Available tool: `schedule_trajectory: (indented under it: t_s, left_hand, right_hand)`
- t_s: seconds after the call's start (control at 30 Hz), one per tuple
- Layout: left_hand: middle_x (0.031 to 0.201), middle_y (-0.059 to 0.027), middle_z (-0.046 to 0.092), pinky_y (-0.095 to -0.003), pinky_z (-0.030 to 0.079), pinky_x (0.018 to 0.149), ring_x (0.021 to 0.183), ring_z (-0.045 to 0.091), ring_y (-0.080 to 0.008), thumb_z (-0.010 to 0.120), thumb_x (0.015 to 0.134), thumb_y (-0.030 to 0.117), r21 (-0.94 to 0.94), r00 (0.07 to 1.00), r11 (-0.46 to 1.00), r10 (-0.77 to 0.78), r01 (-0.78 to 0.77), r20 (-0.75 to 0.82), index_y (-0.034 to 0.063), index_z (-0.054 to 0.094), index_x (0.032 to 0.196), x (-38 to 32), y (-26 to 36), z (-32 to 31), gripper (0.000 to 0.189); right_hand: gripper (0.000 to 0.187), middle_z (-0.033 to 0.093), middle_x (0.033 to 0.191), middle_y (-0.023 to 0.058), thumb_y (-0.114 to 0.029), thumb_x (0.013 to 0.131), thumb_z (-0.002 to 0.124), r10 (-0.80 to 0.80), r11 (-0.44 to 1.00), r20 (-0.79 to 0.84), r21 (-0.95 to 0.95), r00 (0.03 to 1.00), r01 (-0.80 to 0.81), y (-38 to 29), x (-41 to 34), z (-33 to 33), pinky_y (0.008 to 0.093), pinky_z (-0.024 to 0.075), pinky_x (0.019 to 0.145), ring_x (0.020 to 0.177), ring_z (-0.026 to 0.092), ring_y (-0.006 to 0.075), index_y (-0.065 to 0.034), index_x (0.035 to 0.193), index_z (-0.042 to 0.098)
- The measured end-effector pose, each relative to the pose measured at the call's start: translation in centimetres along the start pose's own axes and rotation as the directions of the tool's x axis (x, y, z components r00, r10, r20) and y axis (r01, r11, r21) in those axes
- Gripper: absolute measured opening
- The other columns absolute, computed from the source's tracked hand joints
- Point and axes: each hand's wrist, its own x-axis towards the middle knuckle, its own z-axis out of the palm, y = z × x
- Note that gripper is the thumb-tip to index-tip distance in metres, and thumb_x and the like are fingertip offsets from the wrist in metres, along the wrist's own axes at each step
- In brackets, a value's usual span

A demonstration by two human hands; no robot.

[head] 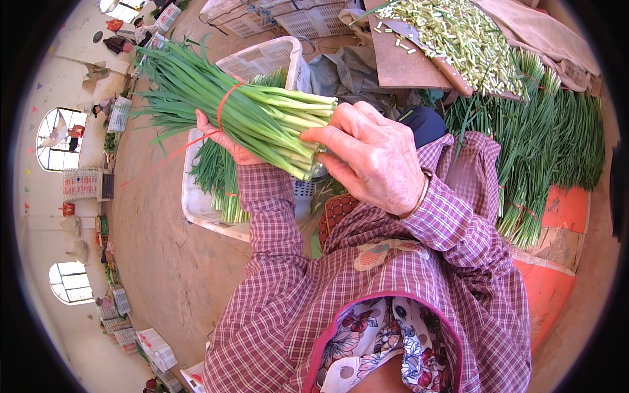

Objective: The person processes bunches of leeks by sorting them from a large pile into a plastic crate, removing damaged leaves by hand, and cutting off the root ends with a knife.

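My left hand (230,142) holds a bundle of long green garlic chives (265,123) from below, near a red tie (227,104) whose loose end trails to the lower left. The leaves point to the upper left, the pale cut stems to the right. At the stem ends is my right hand (376,154), its thumb and index finger on the stems. Whether they pinch one stem cannot be told. Beneath the bundle stands a white plastic crate (211,223) with more tied chives (228,189). A knife (449,73) with a wooden handle lies on a board (400,66) beside chopped stem pieces (457,39).
Tied chive bundles (535,132) are piled at the right, above red sheets (545,290). White slatted crates (309,19) stand at the top. Grey cloth (344,73) lies between the crate and the board. Several people and more crates line the far wall at left.
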Motion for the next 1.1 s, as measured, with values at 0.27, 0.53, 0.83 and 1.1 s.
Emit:
schedule_trajectory:
  t_s: [0.27, 0.53, 0.83, 1.1]
  left_hand:
    - [0.114, -0.012, 0.057, -0.0439, 0.048, 0.085, 0.098, 0.057, -0.0254, 0.046, 0.084, 0.052, 0.074, 0.986, 0.997, 0.044, -0.033, -0.158, 0.0105, 0.051, 0.12, -0.4, -0.3, 0.4, 0.055]
    - [0.117, -0.0113, 0.054, -0.0416, 0.043, 0.092, 0.105, 0.052, -0.0247, 0.05, 0.085, 0.044, 0.089, 0.999, 0.996, 0.015, -0.011, -0.045, 0.0084, 0.05, 0.121, -0.7, 0.1, -0.9, 0.051]
    - [0.115, -0.0124, 0.056, -0.0424, 0.044, 0.091, 0.103, 0.054, -0.0254, 0.05, 0.085, 0.044, 0.111, 0.999, 0.994, -0.001, 0.006, -0.041, 0.0082, 0.051, 0.119, -1.2, 0.4, -0.7, 0.049]
    - [0.122, -0.0113, 0.05, -0.0393, 0.038, 0.097, 0.112, 0.047, -0.0236, 0.057, 0.08, 0.039, 0.025, 0.999, 0.999, -0.028, 0.029, -0.026, 0.0081, 0.049, 0.122, -1.3, 0.1, -0.9, 0.053]
  right_hand:
    - [0.02, 0.057, 0.08, 0.0073, -0.007, 0.074, 0.063, 0.088, 0.976, 0.046, 0.198, 0.995, -0.095, 0.8, 0.1, 0.3, 0.0338, 0.0469, 0.061, 0.071, 0.057, 0.0239, -0.0069, 0.094, 0.061]
    - [0.02, 0.057, 0.08, 0.005, -0.013, 0.073, 0.062, 0.148, 0.989, -0.061, 0.017, 0.987, -0.147, -0.1, -0.6, 2.0, 0.0349, 0.0485, 0.055, 0.072, 0.059, 0.0229, -0.0098, 0.091, 0.054]
    - [0.016, 0.05, 0.077, 0.0015, -0.014, 0.066, 0.066, 0.037, 0.998, -0.107, -0.049, 0.994, -0.043, -0.1, -0.2, 1.9, 0.0301, 0.0471, 0.056, 0.072, 0.053, 0.0183, -0.0117, 0.08, 0.06]
    - [0.008, 0.051, 0.075, 0.0045, -0.01, 0.07, 0.063, 0.153, 0.983, -0.194, 0.134, 0.969, -0.128, 0.2, -0.4, 3.2, 0.0338, 0.0459, 0.06, 0.073, 0.053, 0.0226, -0.0074, 0.077, 0.06]
